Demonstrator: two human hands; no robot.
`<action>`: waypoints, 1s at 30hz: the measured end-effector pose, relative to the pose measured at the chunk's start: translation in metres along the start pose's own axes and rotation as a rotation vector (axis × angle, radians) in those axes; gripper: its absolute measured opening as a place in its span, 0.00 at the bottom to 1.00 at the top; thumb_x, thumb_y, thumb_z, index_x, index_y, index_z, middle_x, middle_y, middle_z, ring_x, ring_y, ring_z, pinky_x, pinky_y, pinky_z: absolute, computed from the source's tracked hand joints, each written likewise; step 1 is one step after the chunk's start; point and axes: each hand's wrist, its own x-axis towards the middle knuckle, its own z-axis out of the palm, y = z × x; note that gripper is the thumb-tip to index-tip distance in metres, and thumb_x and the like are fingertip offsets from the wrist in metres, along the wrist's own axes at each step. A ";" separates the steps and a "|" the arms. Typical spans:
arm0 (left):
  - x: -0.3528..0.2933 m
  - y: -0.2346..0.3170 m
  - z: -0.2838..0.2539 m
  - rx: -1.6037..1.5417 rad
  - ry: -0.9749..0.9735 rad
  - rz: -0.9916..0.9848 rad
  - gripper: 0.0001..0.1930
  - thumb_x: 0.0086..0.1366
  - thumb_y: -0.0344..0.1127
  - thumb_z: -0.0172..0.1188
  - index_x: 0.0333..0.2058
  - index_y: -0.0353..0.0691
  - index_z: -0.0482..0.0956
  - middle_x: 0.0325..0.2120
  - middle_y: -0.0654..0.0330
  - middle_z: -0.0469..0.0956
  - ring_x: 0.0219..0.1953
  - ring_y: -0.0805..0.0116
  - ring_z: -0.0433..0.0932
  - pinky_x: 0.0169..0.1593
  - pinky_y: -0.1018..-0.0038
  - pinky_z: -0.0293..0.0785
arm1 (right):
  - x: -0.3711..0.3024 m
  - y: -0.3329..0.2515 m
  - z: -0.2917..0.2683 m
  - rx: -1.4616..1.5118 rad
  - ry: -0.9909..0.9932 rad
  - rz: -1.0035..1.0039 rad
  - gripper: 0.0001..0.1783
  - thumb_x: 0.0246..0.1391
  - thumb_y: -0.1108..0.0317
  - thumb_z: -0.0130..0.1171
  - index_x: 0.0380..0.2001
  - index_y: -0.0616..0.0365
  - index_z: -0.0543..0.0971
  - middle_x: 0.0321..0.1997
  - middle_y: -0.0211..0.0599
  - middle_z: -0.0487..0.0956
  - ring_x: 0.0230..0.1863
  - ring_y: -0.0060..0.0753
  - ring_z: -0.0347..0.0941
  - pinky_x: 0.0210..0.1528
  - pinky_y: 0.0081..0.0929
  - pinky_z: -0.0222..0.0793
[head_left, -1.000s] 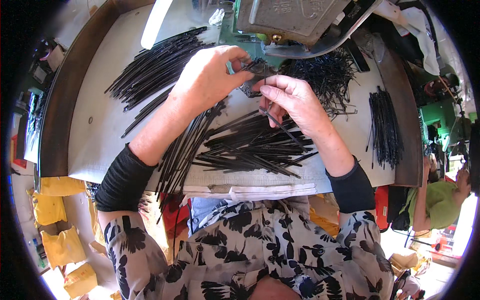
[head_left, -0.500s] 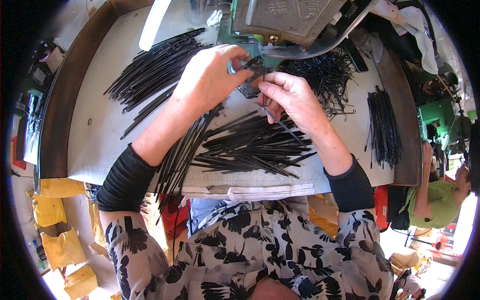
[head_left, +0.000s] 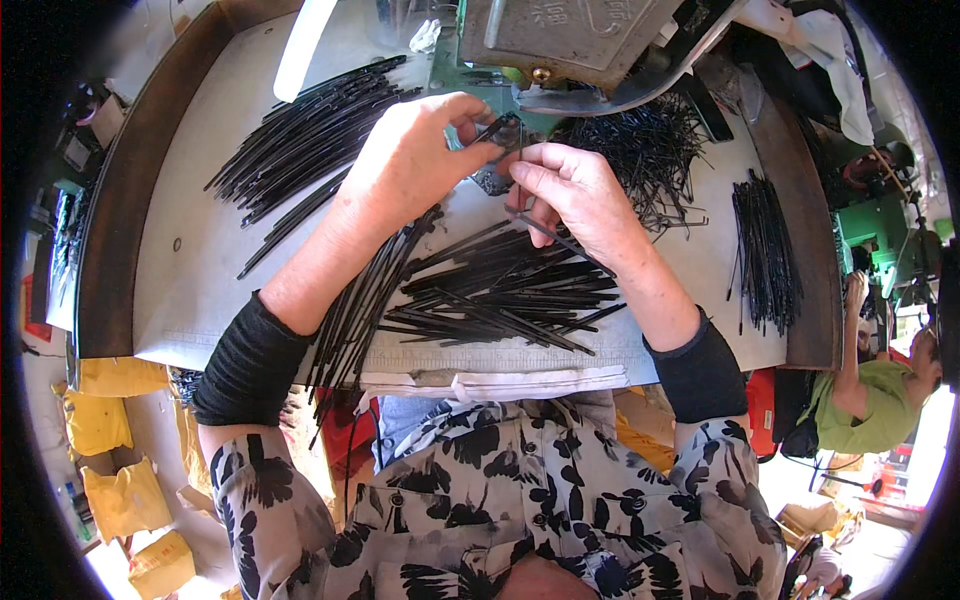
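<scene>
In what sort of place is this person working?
Probably a small workshop or factory: a metal machine stands at the worktable, many thin black strips lie piled there, and another person in green is nearby.

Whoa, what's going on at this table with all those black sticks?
A person is working with both bare hands in front of a grey machine. The right hand holds a thin black strip that slants across its fingers. The left hand is close beside it, its fingertips at a dark piece too small to make out. Around them lie a middle pile, a left pile and a right bundle of black strips.
</scene>
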 end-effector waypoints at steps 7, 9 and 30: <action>0.000 0.001 0.001 -0.013 -0.001 -0.013 0.18 0.50 0.38 0.66 0.40 0.37 0.77 0.24 0.58 0.78 0.19 0.73 0.74 0.26 0.76 0.72 | -0.001 -0.002 -0.002 0.021 -0.001 0.008 0.14 0.58 0.66 0.49 0.40 0.68 0.74 0.24 0.37 0.75 0.14 0.18 0.69 0.15 0.12 0.63; 0.000 0.000 0.001 -0.130 -0.026 -0.047 0.18 0.53 0.38 0.65 0.39 0.33 0.77 0.24 0.60 0.77 0.17 0.77 0.72 0.22 0.79 0.69 | -0.001 -0.003 -0.002 0.039 -0.010 0.039 0.14 0.58 0.66 0.49 0.40 0.68 0.74 0.24 0.37 0.75 0.14 0.18 0.69 0.15 0.12 0.63; 0.003 -0.001 -0.012 -0.731 -0.337 -0.471 0.16 0.60 0.43 0.59 0.34 0.33 0.77 0.15 0.67 0.70 0.12 0.84 0.63 0.15 0.86 0.55 | 0.000 -0.002 -0.005 0.133 -0.068 0.057 0.18 0.57 0.62 0.50 0.39 0.70 0.73 0.25 0.38 0.76 0.15 0.21 0.71 0.15 0.14 0.62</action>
